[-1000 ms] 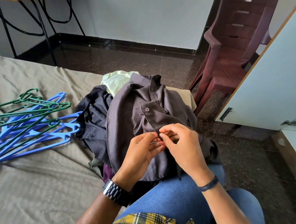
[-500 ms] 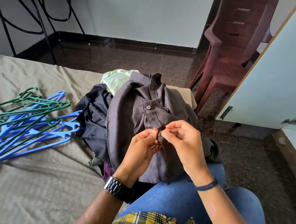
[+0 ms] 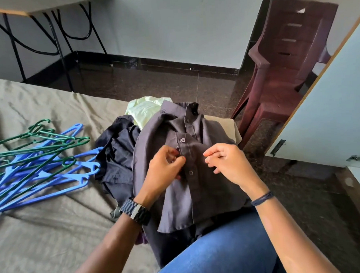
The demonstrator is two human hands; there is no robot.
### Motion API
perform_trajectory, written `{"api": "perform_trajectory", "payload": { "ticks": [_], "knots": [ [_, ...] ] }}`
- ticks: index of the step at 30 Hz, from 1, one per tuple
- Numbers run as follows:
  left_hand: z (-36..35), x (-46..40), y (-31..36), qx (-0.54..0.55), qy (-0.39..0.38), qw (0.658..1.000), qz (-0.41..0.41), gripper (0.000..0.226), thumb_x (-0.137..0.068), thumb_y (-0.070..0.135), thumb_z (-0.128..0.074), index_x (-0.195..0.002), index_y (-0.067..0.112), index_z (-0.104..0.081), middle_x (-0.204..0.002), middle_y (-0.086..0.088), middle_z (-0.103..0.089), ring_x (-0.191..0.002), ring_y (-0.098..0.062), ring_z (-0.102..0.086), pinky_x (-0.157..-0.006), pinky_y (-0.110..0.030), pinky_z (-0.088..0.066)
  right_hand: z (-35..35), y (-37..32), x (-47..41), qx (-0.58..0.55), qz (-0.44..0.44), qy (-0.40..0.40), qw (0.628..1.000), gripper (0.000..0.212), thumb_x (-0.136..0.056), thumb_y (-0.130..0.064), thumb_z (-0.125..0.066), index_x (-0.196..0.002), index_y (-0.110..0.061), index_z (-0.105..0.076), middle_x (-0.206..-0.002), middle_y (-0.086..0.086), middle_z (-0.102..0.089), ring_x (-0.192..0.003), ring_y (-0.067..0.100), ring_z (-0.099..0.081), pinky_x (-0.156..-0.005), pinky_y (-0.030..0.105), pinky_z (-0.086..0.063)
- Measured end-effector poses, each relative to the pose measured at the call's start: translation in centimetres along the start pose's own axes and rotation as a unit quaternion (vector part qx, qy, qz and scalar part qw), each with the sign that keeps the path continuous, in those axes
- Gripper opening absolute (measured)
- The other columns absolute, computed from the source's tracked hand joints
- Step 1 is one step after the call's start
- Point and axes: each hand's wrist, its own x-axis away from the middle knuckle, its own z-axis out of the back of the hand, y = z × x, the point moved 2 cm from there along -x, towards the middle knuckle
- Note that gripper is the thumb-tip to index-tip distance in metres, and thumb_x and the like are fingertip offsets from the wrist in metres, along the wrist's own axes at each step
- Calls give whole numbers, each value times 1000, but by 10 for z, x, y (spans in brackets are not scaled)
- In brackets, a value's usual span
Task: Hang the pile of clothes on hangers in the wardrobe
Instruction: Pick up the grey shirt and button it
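Observation:
A grey button-up shirt (image 3: pixel 209 187) lies on top of the clothes pile at the bed's edge, draped toward my knee, with its lower buttons closed. My left hand (image 3: pixel 166 170) pinches the shirt's button strip just below a button. My right hand (image 3: pixel 228 165) hovers a little right of the strip with loosely curled fingers and holds nothing. A black garment (image 3: pixel 117 156) and a pale green one (image 3: pixel 142 109) lie under and behind the shirt. Several blue and green hangers (image 3: pixel 41 164) are heaped on the bed at the left.
An olive sheet (image 3: pixel 44 237) covers the bed. The pale wardrobe door (image 3: pixel 329 107) stands open at the right, with a maroon plastic chair (image 3: pixel 286 68) behind it. Black metal table legs (image 3: pixel 55 38) stand at the far left. Dark polished floor (image 3: pixel 172 84) lies ahead.
My hands, which met on the button strip, have drawn apart. The right hand let go and moved right; the left keeps its pinch. The view has tilted up slightly.

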Motion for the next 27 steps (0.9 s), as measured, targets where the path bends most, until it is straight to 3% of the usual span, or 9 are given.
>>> {"api": "perform_trajectory", "payload": {
  "ticks": [2, 5, 9, 14, 18, 21, 23, 25, 27],
  "knots": [
    [8, -18, 14, 11, 59, 997, -40, 8, -87, 16, -62, -88, 17, -54, -74, -5, -58, -66, -19, -58, -59, -35, -51, 4, -10, -19, 12, 30, 24, 999, 20, -87, -11, -63, -80, -29, -67, -77, -7, -69, -76, 10, -68, -68, 26, -55],
    [15, -51, 33, -24, 104, 991, -77, 10, -91, 15, -57, -100, 13, -56, -84, 0, -60, -71, -4, -57, -68, -21, -48, 3, -21, -56, 62, 67, 69, 993, 12, -89, -13, -61, -89, -21, -70, -87, -6, -69, -83, 9, -64, -78, 23, -50],
    [12, -110, 23, -178, 92, 977, -78, 30, -95, 17, -50, -122, 6, -52, -121, -12, -51, -108, -24, -53, -95, -29, -40, -14, -22, -103, 109, 96, 62, 987, 22, -91, -13, -58, -111, -17, -66, -108, 4, -60, -98, 20, -63, -92, 34, -49],
    [6, -168, 11, -290, 100, 949, -75, 46, -97, 25, -43, -141, 14, -37, -132, -21, -42, -119, -42, -43, -101, -43, -33, -38, -7, -141, 207, 15, -63, 976, 68, -92, -28, -59, -150, -28, -24, -145, 15, -31, -134, 33, -37, -108, 37, -32],
    [5, -213, 6, -403, 17, 914, -39, 62, -91, 17, -38, -148, 35, -21, -141, -28, -31, -115, -49, -44, -100, -50, -35, -54, 10, -148, 344, 39, -143, 927, 34, -90, -23, -59, -122, -9, -56, -128, 13, -49, -124, 31, -47, -102, 33, -37],
    [7, -233, 5, -453, -99, 886, -9, 46, -87, 16, -44, -132, 23, -43, -129, -23, -50, -113, -39, -50, -96, -40, -40, -45, 7, -150, 351, 35, -199, 914, 24, -90, -23, -59, -108, -9, -65, -112, 11, -64, -108, 27, -59, -88, 32, -48],
    [12, -240, 12, -470, -139, 871, -12, 27, -87, 19, -52, -113, 14, -55, -117, -14, -59, -108, -31, -53, -86, -32, -40, -33, -1, -161, 305, 6, -237, 922, 22, -93, -25, -55, -102, -10, -68, -95, 12, -70, -81, 26, -68, -61, 27, -53],
    [19, -238, 22, -457, -163, 874, -29, 24, -88, 26, -56, -107, 11, -56, -104, -7, -60, -99, -25, -54, -77, -28, -37, -18, -9, -175, 217, 0, -169, 961, 18, -93, -14, -47, -94, -10, -64, -89, 17, -70, -63, 21, -63, -45, 24, -45],
    [29, -234, 30, -410, -168, 894, -66, 16, -86, 28, -60, -94, 16, -54, -90, -1, -56, -86, -18, -51, -68, -25, -34, -1, -8, -194, 189, 37, -25, 981, 23, -87, 2, -42, -89, -17, -56, -92, 11, -62, -76, 21, -56, -61, 26, -40]
  ]
}}
